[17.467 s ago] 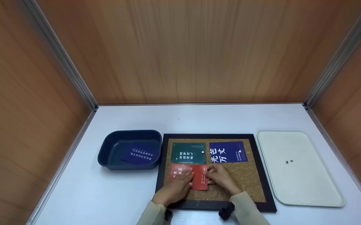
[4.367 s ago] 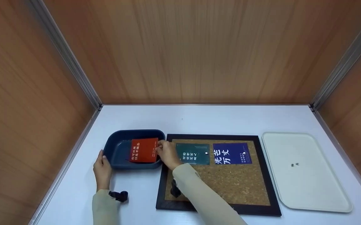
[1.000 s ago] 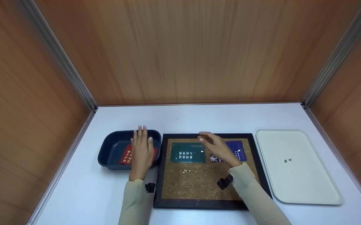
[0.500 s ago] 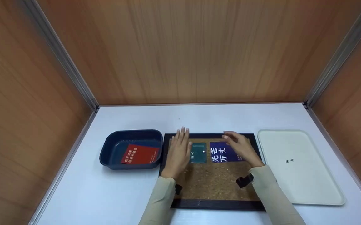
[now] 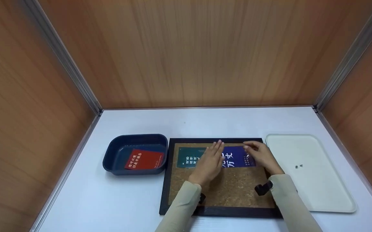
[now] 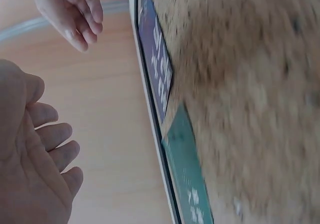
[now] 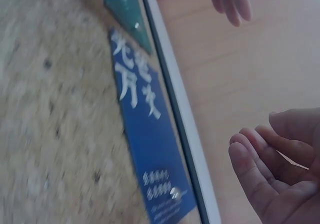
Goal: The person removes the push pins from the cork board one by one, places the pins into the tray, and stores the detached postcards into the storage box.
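My left hand point(image 5: 208, 163) hovers over the cork board point(image 5: 237, 190) with straight fingers and hides the right part of a green card point(image 5: 189, 153). Its palm looks bare in the left wrist view. To the right, my right hand point(image 5: 263, 157) is raised by the right end of a purple-blue card point(image 5: 237, 153) with white lettering. Its fingers bend loosely with nothing between them in the right wrist view. A clear-headed push pin point(image 7: 175, 193) sits in that card's lettered end; another push pin point(image 7: 136, 26) shows on the green card.
A dark blue basin point(image 5: 116, 149) stands left of the board with a red card point(image 5: 144, 159) lying in it. At the right is a pale tray point(image 5: 314, 190) with small dark bits point(image 5: 298, 166) on it. Wood-grain panels point(image 5: 192, 58) enclose the white table.
The red card, earlier under both hands on the board, was moved into the basin by the right hand. Lately both hands have shifted right, the left from above the basin to over the board.
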Action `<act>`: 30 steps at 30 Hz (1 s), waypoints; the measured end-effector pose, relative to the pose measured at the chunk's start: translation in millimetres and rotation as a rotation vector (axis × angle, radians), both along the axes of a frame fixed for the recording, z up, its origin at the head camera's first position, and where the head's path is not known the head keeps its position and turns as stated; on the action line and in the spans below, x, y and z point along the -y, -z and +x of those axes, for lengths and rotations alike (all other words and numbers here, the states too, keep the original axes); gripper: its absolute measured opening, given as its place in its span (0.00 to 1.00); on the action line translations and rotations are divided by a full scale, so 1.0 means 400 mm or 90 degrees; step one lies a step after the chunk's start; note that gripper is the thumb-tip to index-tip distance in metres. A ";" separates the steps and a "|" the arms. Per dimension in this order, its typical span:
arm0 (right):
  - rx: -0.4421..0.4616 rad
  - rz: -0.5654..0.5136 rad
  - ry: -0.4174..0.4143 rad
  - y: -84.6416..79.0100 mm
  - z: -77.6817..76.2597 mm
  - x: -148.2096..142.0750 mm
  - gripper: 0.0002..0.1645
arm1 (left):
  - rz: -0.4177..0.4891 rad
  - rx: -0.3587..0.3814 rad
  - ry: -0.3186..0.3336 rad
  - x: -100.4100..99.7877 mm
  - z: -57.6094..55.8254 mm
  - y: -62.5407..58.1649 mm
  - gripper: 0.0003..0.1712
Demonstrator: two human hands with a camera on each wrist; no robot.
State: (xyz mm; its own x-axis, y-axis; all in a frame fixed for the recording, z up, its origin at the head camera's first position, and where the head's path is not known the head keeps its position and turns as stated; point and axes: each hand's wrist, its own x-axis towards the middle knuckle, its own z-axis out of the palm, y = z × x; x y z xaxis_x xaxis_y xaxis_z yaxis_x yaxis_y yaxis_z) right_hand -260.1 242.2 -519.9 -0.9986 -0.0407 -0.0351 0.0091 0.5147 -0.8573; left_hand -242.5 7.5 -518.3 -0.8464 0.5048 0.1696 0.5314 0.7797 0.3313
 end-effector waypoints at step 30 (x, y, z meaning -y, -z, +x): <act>0.069 0.070 0.016 0.080 -0.030 -0.077 0.17 | -0.091 0.160 0.044 -0.142 -0.004 0.045 0.30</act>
State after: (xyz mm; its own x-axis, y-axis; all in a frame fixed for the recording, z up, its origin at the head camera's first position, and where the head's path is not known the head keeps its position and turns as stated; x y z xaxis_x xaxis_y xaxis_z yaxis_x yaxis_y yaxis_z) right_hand -272.3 272.8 -552.1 -0.9894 -0.0061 -0.1453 0.1121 0.6045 -0.7886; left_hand -244.0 64.4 -536.3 -0.8160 0.5658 -0.1186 0.4993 0.7932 0.3487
